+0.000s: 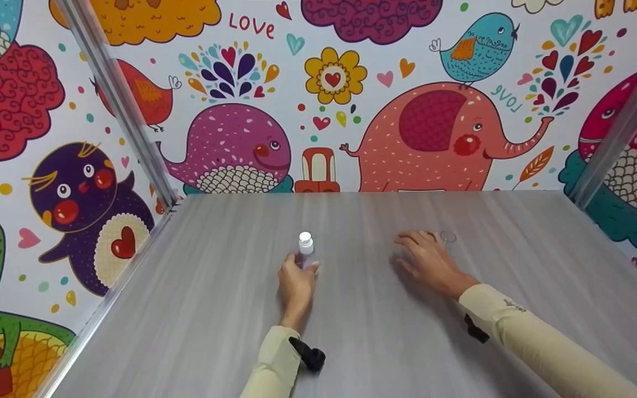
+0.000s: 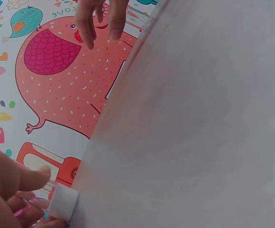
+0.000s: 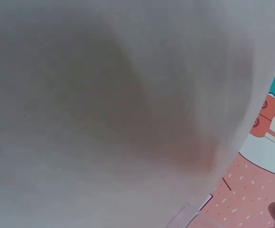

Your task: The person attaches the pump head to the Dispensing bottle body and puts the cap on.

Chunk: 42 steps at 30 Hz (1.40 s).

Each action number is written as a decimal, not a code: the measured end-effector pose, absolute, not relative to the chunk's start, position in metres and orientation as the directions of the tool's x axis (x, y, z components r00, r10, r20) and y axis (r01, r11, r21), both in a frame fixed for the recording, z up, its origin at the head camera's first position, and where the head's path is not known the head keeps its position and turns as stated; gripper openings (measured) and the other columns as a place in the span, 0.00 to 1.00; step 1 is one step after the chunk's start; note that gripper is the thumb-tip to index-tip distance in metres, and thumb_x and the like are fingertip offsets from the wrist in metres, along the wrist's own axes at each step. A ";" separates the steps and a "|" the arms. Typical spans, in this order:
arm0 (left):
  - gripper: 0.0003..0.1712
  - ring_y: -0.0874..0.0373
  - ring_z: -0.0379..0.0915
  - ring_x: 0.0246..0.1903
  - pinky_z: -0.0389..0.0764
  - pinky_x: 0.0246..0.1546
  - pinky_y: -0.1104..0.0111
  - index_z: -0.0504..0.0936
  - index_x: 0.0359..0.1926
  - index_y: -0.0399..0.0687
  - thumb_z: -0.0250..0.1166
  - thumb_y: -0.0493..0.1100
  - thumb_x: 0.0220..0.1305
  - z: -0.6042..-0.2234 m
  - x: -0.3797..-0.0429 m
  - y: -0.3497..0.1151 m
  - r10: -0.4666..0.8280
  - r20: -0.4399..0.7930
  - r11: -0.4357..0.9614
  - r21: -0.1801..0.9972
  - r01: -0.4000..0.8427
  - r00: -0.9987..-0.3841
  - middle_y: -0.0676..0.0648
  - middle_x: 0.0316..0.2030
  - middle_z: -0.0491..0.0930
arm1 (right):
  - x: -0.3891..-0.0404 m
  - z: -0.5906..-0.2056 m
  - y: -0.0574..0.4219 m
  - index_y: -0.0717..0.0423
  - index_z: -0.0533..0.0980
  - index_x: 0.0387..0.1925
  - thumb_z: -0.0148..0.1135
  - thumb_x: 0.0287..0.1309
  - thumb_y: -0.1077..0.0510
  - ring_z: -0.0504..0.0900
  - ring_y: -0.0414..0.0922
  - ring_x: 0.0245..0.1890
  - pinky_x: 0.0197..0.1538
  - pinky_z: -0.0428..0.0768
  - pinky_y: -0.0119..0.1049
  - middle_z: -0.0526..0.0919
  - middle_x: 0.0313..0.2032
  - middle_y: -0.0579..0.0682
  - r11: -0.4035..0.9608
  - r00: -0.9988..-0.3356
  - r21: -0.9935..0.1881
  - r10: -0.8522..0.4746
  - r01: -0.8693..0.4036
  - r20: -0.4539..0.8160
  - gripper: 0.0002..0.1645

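Note:
My left hand (image 1: 297,279) grips a small clear bottle with a white cap (image 1: 306,243), fingers on one side and thumb on the other. In the left wrist view the bottle's white end (image 2: 63,203) shows beyond the fingers; its clear body is partly covered by them. Palm down over the table, my right hand (image 1: 430,262) holds nothing that I can see, its fingers loosely bent and spread. Just beyond its outer side is a clear round-rimmed object (image 1: 449,236), partly hidden by the hand. Its kind is unclear. Clear plastic (image 3: 182,216) also shows at the right wrist view's lower edge.
The hands work over a grey wood-grain table (image 1: 213,249). A wall with cartoon animals (image 1: 332,127) stands along its far edge. Metal posts (image 1: 125,110) rise at the back left and back right corners.

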<state>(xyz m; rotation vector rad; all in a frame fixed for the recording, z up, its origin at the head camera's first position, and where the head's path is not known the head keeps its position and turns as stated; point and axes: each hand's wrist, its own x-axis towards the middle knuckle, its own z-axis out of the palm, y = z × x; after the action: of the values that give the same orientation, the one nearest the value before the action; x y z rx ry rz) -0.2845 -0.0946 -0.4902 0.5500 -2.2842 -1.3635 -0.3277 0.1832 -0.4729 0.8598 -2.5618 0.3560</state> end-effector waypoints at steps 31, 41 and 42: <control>0.19 0.45 0.84 0.47 0.79 0.51 0.51 0.82 0.48 0.38 0.74 0.36 0.55 -0.487 -0.284 -0.094 -0.538 0.131 0.412 0.903 -0.124 -0.833 0.39 0.45 0.87 | -0.340 -0.466 0.230 0.59 0.75 0.61 0.74 0.54 0.54 0.72 0.58 0.64 0.67 0.67 0.62 0.78 0.61 0.59 0.842 -0.813 -0.155 -0.426 -0.517 0.398 0.34; 0.19 0.45 0.83 0.48 0.79 0.52 0.51 0.82 0.49 0.38 0.74 0.36 0.56 -0.487 -0.282 -0.093 -0.536 0.124 0.405 0.906 -0.125 -0.835 0.39 0.46 0.86 | -0.347 -0.468 0.241 0.61 0.72 0.63 0.72 0.56 0.55 0.70 0.60 0.65 0.68 0.64 0.64 0.75 0.63 0.61 0.851 -0.851 -0.238 -0.363 -0.469 0.380 0.35; 0.19 0.45 0.83 0.48 0.79 0.52 0.51 0.82 0.49 0.38 0.74 0.36 0.55 -0.487 -0.283 -0.093 -0.537 0.125 0.408 0.904 -0.127 -0.834 0.39 0.46 0.86 | -0.347 -0.469 0.241 0.62 0.72 0.63 0.72 0.56 0.56 0.71 0.60 0.65 0.67 0.65 0.64 0.75 0.63 0.61 0.851 -0.851 -0.242 -0.357 -0.467 0.386 0.35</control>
<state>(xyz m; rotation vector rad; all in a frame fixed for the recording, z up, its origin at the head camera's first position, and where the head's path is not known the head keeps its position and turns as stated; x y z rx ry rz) -0.2826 -0.0929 -0.4866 0.5691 -2.2717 -1.4072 -0.3474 0.2412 -0.4686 0.6191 -2.6991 0.4720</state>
